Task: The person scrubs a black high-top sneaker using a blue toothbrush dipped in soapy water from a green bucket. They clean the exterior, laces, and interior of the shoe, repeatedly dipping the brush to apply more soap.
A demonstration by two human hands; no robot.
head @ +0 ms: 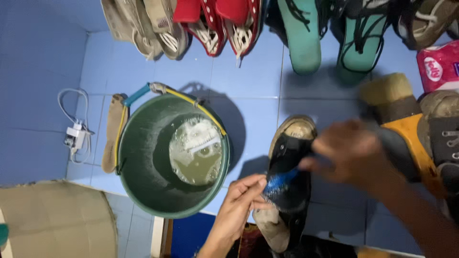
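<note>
My left hand [239, 203] grips the near side of a black shoe [289, 167] with a tan sole, held above the blue tiled floor. My right hand [351, 153] is blurred with motion and holds a blue brush [282, 179] against the shoe's upper. To the left stands a green bucket [138, 143] with soapy water [196, 153] and a white brush floating in it.
Rows of shoes line the far wall: beige [143, 24], red [220, 24], teal [306, 33]. A shoe insole [112, 131] lies left of the bucket, a white charger with cable [75, 136] further left. Cardboard [52, 220] lies at the lower left. More shoes [444, 138] sit at right.
</note>
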